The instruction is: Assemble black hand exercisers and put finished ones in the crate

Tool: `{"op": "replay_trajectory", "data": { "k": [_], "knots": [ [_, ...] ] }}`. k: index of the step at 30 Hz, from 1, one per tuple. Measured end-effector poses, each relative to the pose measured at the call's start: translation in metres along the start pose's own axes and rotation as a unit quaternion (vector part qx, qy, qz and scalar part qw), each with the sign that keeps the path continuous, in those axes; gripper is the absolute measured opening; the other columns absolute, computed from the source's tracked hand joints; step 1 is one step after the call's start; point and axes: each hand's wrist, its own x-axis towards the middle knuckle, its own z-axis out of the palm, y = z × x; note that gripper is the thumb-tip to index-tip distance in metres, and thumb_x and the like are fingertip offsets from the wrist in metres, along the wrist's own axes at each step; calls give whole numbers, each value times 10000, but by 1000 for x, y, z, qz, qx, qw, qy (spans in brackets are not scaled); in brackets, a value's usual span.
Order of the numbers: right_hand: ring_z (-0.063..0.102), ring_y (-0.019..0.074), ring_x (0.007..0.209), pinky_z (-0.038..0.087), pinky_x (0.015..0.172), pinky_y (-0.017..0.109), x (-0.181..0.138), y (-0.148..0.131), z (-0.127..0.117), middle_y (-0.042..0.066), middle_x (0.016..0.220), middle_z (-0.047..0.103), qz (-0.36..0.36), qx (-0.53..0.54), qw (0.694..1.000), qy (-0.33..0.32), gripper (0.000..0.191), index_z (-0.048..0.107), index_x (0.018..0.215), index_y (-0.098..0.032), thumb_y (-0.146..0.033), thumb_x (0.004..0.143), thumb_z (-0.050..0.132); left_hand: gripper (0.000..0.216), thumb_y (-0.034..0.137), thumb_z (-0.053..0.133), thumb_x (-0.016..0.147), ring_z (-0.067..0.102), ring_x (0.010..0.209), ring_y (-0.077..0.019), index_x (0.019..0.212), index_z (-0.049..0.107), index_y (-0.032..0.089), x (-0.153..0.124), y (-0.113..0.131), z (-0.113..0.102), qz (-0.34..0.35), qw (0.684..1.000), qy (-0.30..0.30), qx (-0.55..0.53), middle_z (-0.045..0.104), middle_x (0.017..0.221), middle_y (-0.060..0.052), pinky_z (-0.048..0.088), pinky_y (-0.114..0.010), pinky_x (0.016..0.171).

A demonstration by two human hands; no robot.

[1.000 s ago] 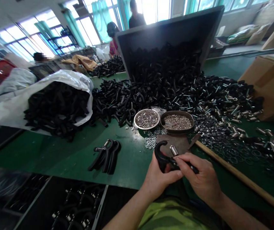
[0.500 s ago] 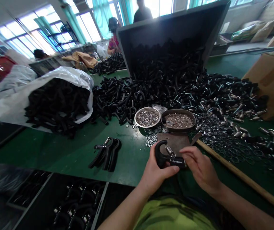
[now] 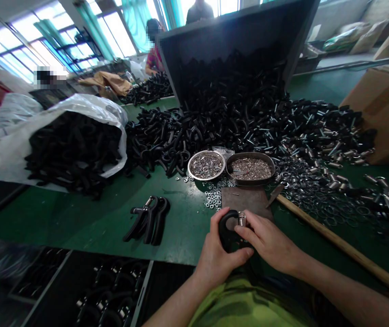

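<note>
My left hand (image 3: 213,254) is wrapped round a black hand grip (image 3: 226,230) with a curved, hook-like end. A silver coil spring (image 3: 242,219) stands nearly upright beside the curve, pinched by the thumb and fingers of my right hand (image 3: 271,240). That hand hides the grip's straight part and the spring's lower end. Just beyond my hands lies a brown metal plate (image 3: 247,202) with a small pin on it. To the left, finished-looking black hand grips (image 3: 151,220) with springs lie together on the green table (image 3: 187,227).
Behind the plate stand a round dish of small metal parts (image 3: 189,170) and an oval tin of pins (image 3: 271,178). A hammer with a wooden handle (image 3: 344,250) lies at right. Black handles (image 3: 167,136) are heaped further back, beside a white sack (image 3: 122,154) and a carton (image 3: 385,118).
My right hand has moved left from the grip's straight end to the spring and taken hold of it. The spring has gone from slanted to nearly upright. The view has shifted slightly.
</note>
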Motion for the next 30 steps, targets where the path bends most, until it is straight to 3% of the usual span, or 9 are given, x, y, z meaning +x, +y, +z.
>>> {"op": "replay_trajectory", "data": {
  "k": [7, 10, 13, 15, 18, 20, 24, 27, 30],
  "knots": [
    [588, 202, 797, 384, 681, 309, -4, -2, -8, 95, 861, 629, -8, -114, 992, -53, 220, 495, 869, -163, -324, 914, 352, 818, 190, 759, 592, 590, 943, -172, 1268, 304, 268, 6, -7, -1, 31, 997, -66, 36, 599, 1080, -4, 471, -280, 818],
    [591, 191, 766, 382, 663, 294, 14, 8, -24, 81, 833, 646, -31, -135, 987, -86, 296, 536, 821, -161, -374, 918, 355, 800, 200, 767, 593, 584, 937, -166, 1250, 314, 270, 19, -12, 4, -6, 997, -73, 7, 589, 1089, -1, 467, -272, 807],
    [591, 153, 678, 383, 612, 259, 47, 22, -41, 37, 724, 648, -43, -148, 979, -136, 359, 576, 752, -171, -370, 929, 335, 730, 197, 731, 637, 591, 876, -164, 1243, 331, 260, 35, -20, 10, -43, 998, -43, 23, 607, 1023, 1, 464, -285, 784],
    [602, 138, 687, 397, 623, 241, 71, 31, -45, 19, 731, 658, -26, -189, 979, -79, 319, 602, 791, -181, -328, 927, 354, 667, 207, 709, 662, 578, 904, -181, 1236, 370, 238, 43, -26, 13, -45, 996, 5, 81, 604, 1015, -17, 450, -312, 815],
    [607, 160, 881, 407, 750, 248, 98, 42, -37, 43, 923, 670, -10, -256, 966, 36, 187, 608, 904, -184, -275, 894, 444, 562, 229, 712, 664, 501, 1062, -222, 1173, 476, 198, 51, -30, 10, 3, 980, 72, 188, 558, 1102, -64, 395, -351, 915],
    [591, 194, 959, 399, 790, 276, 106, 46, -26, 75, 1000, 650, -5, -283, 957, 54, 147, 598, 937, -174, -249, 869, 490, 475, 242, 709, 672, 475, 1078, -231, 1110, 534, 186, 54, -31, 2, 34, 966, 87, 241, 548, 1095, -71, 383, -361, 925],
    [624, 219, 863, 407, 695, 302, 106, 48, -11, 100, 980, 629, 5, -339, 939, 55, 148, 585, 910, -168, -232, 882, 454, 238, 267, 623, 768, 511, 988, -209, 992, 594, 190, 68, -27, -28, 71, 950, 107, 286, 578, 987, -52, 412, -346, 865],
    [639, 205, 787, 398, 625, 291, 101, 46, -9, 97, 977, 615, 4, -368, 929, 44, 192, 569, 911, -169, -235, 911, 388, 130, 269, 564, 819, 538, 899, -190, 895, 624, 184, 92, -23, -55, 95, 933, 140, 319, 597, 905, -45, 426, -326, 820],
    [644, 206, 757, 390, 584, 290, 98, 43, -10, 102, 982, 604, -5, -387, 922, 27, 210, 549, 949, -162, -246, 921, 359, 150, 268, 537, 837, 548, 881, -192, 858, 651, 174, 128, -16, -77, 109, 895, 160, 402, 610, 893, -61, 430, -325, 815]
  ]
}}
